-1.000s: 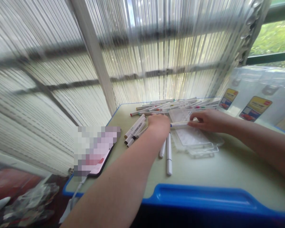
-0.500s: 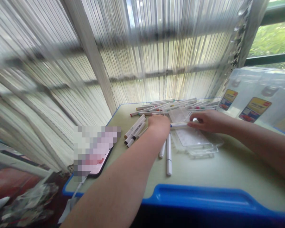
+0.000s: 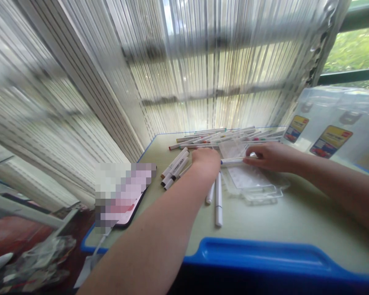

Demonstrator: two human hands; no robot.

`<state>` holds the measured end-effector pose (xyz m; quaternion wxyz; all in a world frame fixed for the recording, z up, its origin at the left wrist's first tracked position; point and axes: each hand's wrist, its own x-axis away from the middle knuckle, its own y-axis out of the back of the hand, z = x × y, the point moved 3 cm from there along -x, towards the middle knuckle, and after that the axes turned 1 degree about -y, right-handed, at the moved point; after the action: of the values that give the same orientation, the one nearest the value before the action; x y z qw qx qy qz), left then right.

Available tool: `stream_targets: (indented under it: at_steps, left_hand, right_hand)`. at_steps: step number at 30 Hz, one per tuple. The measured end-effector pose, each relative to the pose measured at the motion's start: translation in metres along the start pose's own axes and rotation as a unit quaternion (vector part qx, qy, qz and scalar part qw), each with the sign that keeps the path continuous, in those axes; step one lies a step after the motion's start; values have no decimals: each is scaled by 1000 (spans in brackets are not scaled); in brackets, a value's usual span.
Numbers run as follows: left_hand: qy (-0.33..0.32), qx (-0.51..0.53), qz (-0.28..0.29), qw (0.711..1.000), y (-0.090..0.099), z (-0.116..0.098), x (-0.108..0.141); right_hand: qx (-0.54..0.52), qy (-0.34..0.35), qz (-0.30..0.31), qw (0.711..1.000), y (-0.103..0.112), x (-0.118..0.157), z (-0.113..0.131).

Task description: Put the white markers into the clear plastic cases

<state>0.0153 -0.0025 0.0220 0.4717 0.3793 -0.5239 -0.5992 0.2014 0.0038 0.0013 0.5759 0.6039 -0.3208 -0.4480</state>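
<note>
Pinched in the thumb and fingers of my right hand [image 3: 263,154] is a white marker [image 3: 233,161] with a blue end pointing left. It lies across a clear plastic case [image 3: 249,178]. My left hand [image 3: 206,159] is curled closed just left of that blue end; its fingertips and anything in them are hidden. Beneath my left wrist, two white markers lie side by side, the longer marker [image 3: 218,205] nearer me. Left of the hand rests a group of brown and black markers [image 3: 176,167].
Behind my hands spreads a loose pile of coloured markers [image 3: 203,140]. A phone [image 3: 135,205] with a cable lies at the left table edge. Large clear storage boxes [image 3: 335,119] stand at the right. A blue tray rim [image 3: 258,248] runs along the front, and a striped curtain [image 3: 184,73] hangs behind.
The striped curtain at the left has shifted and hangs differently. Both hands and the marker stay practically where they were.
</note>
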Motion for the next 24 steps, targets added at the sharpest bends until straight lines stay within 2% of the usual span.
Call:
stream_targets:
  at_steps: [24]
  left_hand:
    - [7, 3, -14, 1000, 1, 0, 1]
  right_hand:
    - [6, 2, 1, 1000, 0, 0, 0]
